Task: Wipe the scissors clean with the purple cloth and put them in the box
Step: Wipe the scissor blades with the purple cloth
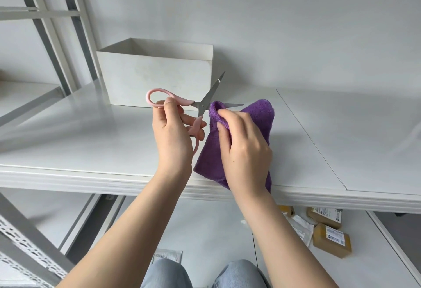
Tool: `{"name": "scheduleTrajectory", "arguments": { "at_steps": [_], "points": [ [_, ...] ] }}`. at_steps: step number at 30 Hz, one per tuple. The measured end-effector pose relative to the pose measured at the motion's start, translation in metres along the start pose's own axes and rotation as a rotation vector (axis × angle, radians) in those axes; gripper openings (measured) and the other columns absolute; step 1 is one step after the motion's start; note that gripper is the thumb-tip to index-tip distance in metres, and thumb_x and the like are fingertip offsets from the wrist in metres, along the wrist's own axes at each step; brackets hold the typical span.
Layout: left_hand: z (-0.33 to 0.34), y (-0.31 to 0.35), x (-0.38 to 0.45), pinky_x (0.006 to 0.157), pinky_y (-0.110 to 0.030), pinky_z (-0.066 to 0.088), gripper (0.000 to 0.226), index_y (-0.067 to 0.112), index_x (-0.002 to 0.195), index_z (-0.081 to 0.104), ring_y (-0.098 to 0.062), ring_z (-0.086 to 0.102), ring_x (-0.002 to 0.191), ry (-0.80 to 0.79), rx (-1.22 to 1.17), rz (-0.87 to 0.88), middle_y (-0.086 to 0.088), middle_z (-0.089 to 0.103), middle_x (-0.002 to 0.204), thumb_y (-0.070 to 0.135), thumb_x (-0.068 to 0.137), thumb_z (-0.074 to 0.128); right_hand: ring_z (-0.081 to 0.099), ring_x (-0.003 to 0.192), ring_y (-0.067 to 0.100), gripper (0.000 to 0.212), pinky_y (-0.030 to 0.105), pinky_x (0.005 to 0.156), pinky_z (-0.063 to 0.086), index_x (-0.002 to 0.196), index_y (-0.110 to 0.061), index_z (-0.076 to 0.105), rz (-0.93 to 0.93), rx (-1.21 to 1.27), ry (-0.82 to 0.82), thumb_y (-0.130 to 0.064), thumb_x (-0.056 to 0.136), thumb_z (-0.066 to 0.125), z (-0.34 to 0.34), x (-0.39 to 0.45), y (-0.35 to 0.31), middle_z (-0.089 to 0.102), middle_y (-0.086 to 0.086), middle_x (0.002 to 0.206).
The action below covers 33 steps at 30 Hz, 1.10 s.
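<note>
The box point(157, 78) sits on the table point(68, 142), behind the hands. The scissors point(200, 105) are left of the cloth point(250, 123), and their lower blade goes into it.

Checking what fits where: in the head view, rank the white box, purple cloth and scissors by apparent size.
1. white box, though it sits farther back
2. purple cloth, partly hidden by the right hand
3. scissors, blades open

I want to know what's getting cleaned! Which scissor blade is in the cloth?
The lower blade, lying level: the cloth is folded round it, only its tip poking out. The other blade points up at the box, bare.
</note>
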State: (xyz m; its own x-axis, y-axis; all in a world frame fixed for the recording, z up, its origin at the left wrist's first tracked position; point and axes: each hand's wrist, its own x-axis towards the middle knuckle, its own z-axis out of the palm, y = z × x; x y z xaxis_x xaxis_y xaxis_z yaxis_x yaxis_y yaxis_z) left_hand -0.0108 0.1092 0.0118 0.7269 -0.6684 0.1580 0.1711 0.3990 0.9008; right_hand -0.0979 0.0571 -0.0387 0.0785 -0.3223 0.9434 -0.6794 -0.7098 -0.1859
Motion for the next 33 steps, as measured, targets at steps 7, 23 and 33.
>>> {"name": "scheduleTrajectory", "arguments": {
  "at_steps": [7, 23, 33],
  "points": [
    [0.001, 0.002, -0.001, 0.039, -0.014, 0.035, 0.023, 0.018, 0.078, 0.049, -0.020, 0.054, 0.044, -0.012, 0.007, 0.012, -0.006, 0.044, 0.057, 0.019, 0.098, 0.036, 0.064, 0.073, 0.016, 0.031, 0.023, 0.051, 0.044, 0.113, -0.021, 0.073, -0.030, -0.042, 0.013, -0.003, 0.087, 0.068, 0.004, -0.002, -0.003, 0.067, -0.001, 0.089],
    [-0.002, -0.001, 0.000, 0.040, -0.016, 0.036, 0.024, 0.017, 0.079, 0.046, -0.020, 0.053, 0.046, -0.011, -0.002, -0.009, -0.005, 0.042, 0.056, 0.021, 0.099, 0.035, 0.060, 0.068, 0.019, 0.037, 0.027, 0.043, 0.041, 0.116, -0.019, 0.071, 0.023, -0.049, -0.038, 0.000, 0.085, 0.067, 0.001, -0.002, -0.010, 0.061, 0.003, 0.087],
    [-0.004, 0.002, 0.000, 0.037, -0.011, 0.033, 0.023, 0.016, 0.082, 0.050, -0.020, 0.049, 0.043, -0.027, -0.005, -0.020, -0.004, 0.042, 0.048, 0.020, 0.098, 0.034, 0.058, 0.065, 0.022, 0.034, 0.022, 0.043, 0.030, 0.116, -0.021, 0.072, 0.099, -0.090, -0.054, -0.005, 0.087, 0.065, -0.001, 0.001, 0.007, 0.059, 0.005, 0.086]
  ]
}}
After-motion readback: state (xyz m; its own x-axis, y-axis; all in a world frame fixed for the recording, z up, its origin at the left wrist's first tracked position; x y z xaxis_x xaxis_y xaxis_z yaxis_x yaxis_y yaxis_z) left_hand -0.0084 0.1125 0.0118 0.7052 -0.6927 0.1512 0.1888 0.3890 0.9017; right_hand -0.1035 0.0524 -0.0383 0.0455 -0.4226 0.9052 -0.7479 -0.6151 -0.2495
